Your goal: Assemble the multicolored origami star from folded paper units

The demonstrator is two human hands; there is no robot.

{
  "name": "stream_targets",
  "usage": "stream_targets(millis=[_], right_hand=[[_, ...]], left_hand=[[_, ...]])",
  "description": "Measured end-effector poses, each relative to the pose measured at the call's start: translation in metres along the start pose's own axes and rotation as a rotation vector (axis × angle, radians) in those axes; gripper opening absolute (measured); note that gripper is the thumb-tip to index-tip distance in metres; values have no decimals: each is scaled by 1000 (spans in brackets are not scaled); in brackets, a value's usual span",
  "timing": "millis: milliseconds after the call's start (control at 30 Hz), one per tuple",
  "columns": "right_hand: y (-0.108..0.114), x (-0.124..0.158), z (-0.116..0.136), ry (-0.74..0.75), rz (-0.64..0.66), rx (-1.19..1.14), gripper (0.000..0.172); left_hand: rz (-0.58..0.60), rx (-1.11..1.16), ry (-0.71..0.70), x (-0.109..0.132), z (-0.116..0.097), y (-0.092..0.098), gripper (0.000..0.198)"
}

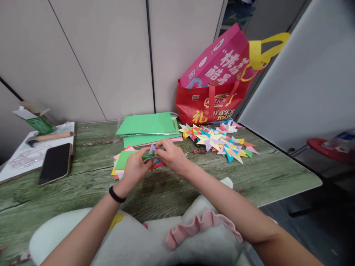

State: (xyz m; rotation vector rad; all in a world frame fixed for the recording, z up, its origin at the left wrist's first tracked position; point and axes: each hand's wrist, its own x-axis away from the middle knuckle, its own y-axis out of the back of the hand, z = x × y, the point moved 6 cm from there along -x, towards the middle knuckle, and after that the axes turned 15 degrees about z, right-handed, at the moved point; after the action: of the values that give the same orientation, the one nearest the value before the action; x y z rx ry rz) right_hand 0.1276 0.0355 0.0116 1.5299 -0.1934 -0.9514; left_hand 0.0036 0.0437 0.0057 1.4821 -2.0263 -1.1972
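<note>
Between my two hands, just above the table, is a small folded paper piece (149, 156) in green, purple and red. My left hand (135, 165) pinches its left side, with a black band on the wrist. From the right, my right hand (172, 157) grips the other edge with its fingertips. Part of the piece is hidden behind the fingers. Beside my left hand lies a stack of small coloured paper squares (123, 160), green on top. To the right of my right hand is a pile of folded paper stars (219, 142) in many colours.
Green paper sheets (148, 123) lie at the back middle. Behind the stars stands a red gift bag (199, 101) with a pink bag (219, 55) in it. A phone (55, 163), a hammer (51, 137) and a green box (40, 125) sit left. A plush toy (144, 240) covers my lap.
</note>
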Motion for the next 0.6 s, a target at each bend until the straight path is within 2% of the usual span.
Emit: stream_targets(millis=[100,200,400,600], right_hand=[[2,3,-9,0,-82,-232,9],[5,4,-12,19,-97,-316,7],[7,4,-8,5,17,-60,9],[3,3,-3,23,16,122,17]], left_hand=[[46,105,0,-2,0,-1,26],[59,130,44,-2,0,-2,25],[21,78,-11,-1,-2,-1,20],[16,-132,54,3,-3,-2,23]])
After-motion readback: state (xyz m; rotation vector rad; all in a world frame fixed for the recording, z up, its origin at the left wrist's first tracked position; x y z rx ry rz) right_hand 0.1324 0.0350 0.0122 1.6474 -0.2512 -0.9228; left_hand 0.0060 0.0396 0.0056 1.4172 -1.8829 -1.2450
